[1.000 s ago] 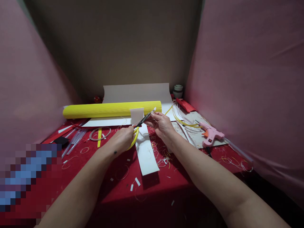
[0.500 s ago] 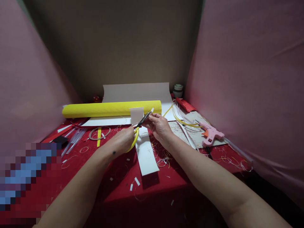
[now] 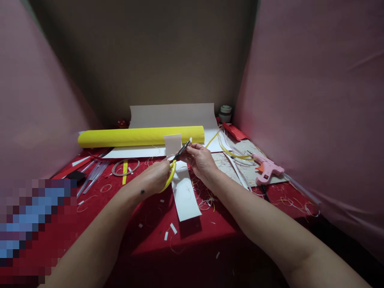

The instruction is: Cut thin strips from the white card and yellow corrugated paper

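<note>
My left hand (image 3: 157,176) is closed round the yellow handles of a pair of scissors (image 3: 171,178). Their dark blades point up and right to the fingertips of my right hand (image 3: 201,160). Those fingertips pinch a small white paper piece (image 3: 191,140), whose end shows just beyond the blade tips. How far the blades are apart is too small to tell. Below both hands a long white paper strip (image 3: 186,196) lies on the red cloth. A short upright white paper piece (image 3: 173,140) stands behind the scissors.
A yellow corrugated roll (image 3: 141,137) lies across large white sheets (image 3: 174,114) at the back. At right, a pink glue gun (image 3: 269,168) rests on a grey board (image 3: 250,176). Clear glue sticks (image 3: 95,176), a coiled ring (image 3: 115,170) and paper scraps lie at left on the red cloth (image 3: 129,224).
The white piece at the blade tips shows slightly less, and the blades have shifted a little against it. Both hands otherwise keep their places and holds.
</note>
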Available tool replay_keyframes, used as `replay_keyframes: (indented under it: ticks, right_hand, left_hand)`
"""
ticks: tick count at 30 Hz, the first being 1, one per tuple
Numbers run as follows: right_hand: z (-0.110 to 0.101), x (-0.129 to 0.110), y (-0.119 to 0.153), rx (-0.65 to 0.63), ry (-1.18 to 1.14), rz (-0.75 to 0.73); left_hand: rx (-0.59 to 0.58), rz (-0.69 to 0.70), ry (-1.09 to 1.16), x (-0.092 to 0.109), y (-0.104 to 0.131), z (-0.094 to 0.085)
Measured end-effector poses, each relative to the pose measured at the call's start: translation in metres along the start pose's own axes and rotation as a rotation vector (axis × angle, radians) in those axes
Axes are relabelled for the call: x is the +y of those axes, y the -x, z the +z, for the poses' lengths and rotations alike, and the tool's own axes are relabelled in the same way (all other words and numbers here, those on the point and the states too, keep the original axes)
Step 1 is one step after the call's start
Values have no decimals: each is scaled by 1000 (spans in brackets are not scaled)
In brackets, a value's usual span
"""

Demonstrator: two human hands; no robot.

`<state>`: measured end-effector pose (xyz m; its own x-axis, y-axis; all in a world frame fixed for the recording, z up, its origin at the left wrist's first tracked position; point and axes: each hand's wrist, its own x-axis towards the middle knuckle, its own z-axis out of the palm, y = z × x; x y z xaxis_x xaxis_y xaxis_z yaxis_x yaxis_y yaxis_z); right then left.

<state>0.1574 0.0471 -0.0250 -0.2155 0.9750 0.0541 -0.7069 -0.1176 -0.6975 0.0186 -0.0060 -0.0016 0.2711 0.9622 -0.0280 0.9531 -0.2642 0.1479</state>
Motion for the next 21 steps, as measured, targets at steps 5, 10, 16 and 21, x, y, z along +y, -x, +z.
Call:
replay_keyframes:
  ticks: [5, 10, 16, 21]
  right_hand:
    - [1, 1, 1, 2, -1, -8]
    - [0, 0, 1, 9, 22, 4]
    - [-1, -4, -1, 25, 14, 11]
    - [-2, -7, -5, 49, -39, 36]
  left_hand:
    - [-36, 44, 32, 5, 1, -5]
    - [6, -25, 138, 11, 1, -11]
    - [528, -250, 297, -8, -7, -10]
    - [411, -182, 817, -8, -14, -6]
